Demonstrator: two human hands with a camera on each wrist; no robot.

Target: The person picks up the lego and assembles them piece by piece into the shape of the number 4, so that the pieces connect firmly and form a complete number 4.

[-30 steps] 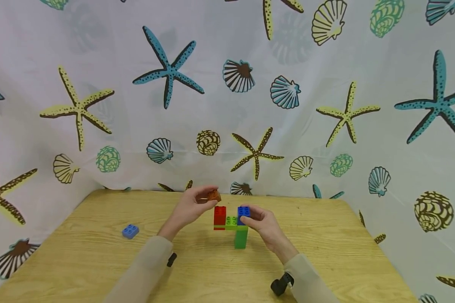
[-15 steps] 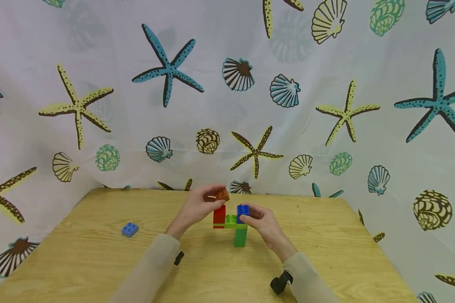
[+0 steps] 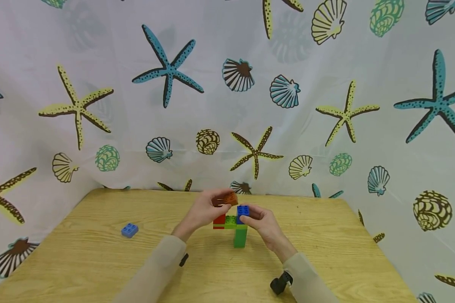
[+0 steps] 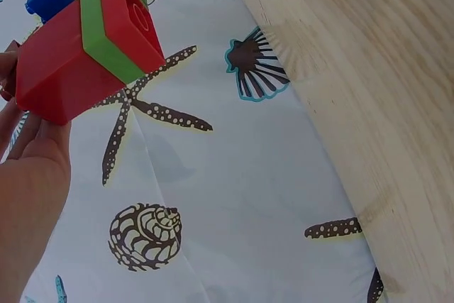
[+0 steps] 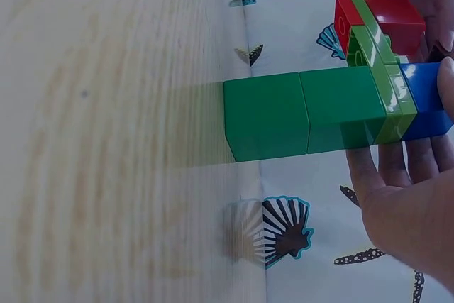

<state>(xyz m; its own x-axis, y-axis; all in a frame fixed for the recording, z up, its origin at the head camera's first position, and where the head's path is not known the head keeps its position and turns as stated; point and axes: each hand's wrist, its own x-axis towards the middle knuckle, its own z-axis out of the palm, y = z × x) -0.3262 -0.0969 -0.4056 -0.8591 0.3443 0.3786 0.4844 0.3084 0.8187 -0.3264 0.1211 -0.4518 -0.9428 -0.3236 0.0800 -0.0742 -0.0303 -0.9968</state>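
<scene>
My left hand [image 3: 204, 210] pinches an orange-brown toy brick [image 3: 230, 198] just above the gap between the red brick [image 3: 219, 220] and the blue brick [image 3: 243, 213]. Those two stand on opposite ends of a flat lime-green piece [image 3: 230, 221]. Two stacked green bricks [image 5: 305, 113] hold the lime piece up at its right end, and a thinner red piece [image 4: 131, 25] hangs under its left end. Thumb and fingers of my right hand [image 3: 266, 226] grip the blue brick from the right. In the left wrist view the orange-brown brick is mostly hidden behind the red one.
A loose light-blue brick [image 3: 129, 230] lies on the wooden table [image 3: 98, 261], well left of the build. A white cloth [image 3: 197, 109] printed with shells and starfish hangs along the table's back and sides.
My left hand has carried the orange-brown brick rightward, from left of the red brick's top to over the gap beside the blue one. The right hand keeps its grip on the blue brick.
</scene>
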